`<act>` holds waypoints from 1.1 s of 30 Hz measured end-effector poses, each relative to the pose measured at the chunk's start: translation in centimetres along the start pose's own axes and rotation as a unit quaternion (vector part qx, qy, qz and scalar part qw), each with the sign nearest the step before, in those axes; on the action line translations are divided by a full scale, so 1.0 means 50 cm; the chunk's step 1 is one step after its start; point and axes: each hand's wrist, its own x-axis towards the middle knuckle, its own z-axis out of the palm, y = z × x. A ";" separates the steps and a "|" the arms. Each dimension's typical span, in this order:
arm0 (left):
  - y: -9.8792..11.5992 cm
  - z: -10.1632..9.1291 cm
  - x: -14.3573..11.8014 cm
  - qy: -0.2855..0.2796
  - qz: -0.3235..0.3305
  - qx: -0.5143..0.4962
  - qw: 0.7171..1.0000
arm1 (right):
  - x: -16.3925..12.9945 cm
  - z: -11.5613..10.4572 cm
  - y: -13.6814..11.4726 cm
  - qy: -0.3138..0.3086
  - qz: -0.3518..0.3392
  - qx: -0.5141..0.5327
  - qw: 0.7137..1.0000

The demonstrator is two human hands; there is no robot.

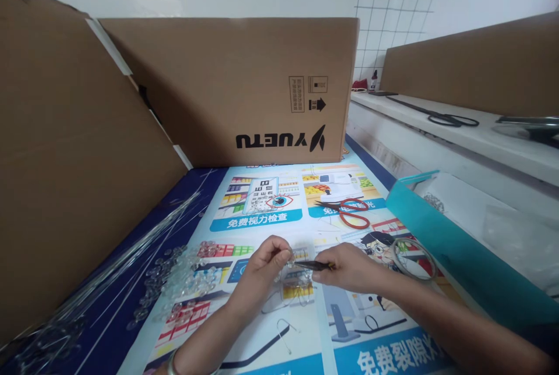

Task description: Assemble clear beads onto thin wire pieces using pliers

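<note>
At nine o'clock a large cardboard panel [65,188] is seen leaning in from the edge, and below it, toward eight o'clock, a bundle of thin clear rods [131,247] is laid slantwise on the printed poster [271,328] covering the table. Just right of the rods a heap of clear glass beads [183,273] is spread on the poster. At twelve o'clock a cardboard box [244,89] is stood upside down, to judge by its lettering.

Near six o'clock the left hand [262,273] is held over the poster, its fingertips pinched together on a small cluster of clear beads [290,261]. The cluster is met from the right by dark tweezers [312,265], which are gripped between the closed fingers of the right hand [349,270]. Under the hands a bent wire [286,328] is lying loose.

Toward one o'clock red-handled scissors [351,212] are laid on the poster. At three o'clock a wire ring [413,258] is lying beside a teal bag [458,258].
</note>
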 end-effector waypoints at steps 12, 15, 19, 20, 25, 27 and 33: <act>0.005 0.005 0.003 0.039 -0.009 0.003 0.999 | 0.000 -0.011 -0.014 -0.001 0.023 -0.058 0.998; -0.004 -0.002 0.009 0.092 0.007 -0.003 0.996 | -0.008 -0.035 -0.024 0.023 0.040 -0.094 0.995; -0.017 -0.012 0.018 0.171 0.024 -0.018 0.985 | -0.031 -0.060 -0.045 0.011 0.023 -0.165 0.986; -0.019 -0.013 0.019 0.181 0.027 -0.019 0.983 | -0.036 -0.059 -0.052 -0.003 -0.001 -0.186 0.983; -0.025 -0.017 0.024 0.227 0.049 -0.024 0.972 | -0.039 -0.015 -0.091 -0.006 -0.081 -0.285 0.955; -0.025 -0.021 0.026 0.254 0.058 -0.028 0.965 | -0.032 0.006 -0.109 0.006 -0.108 -0.321 0.941; -0.028 -0.034 0.033 0.288 0.069 -0.012 0.955 | -0.014 0.045 -0.155 0.015 -0.159 -0.425 0.891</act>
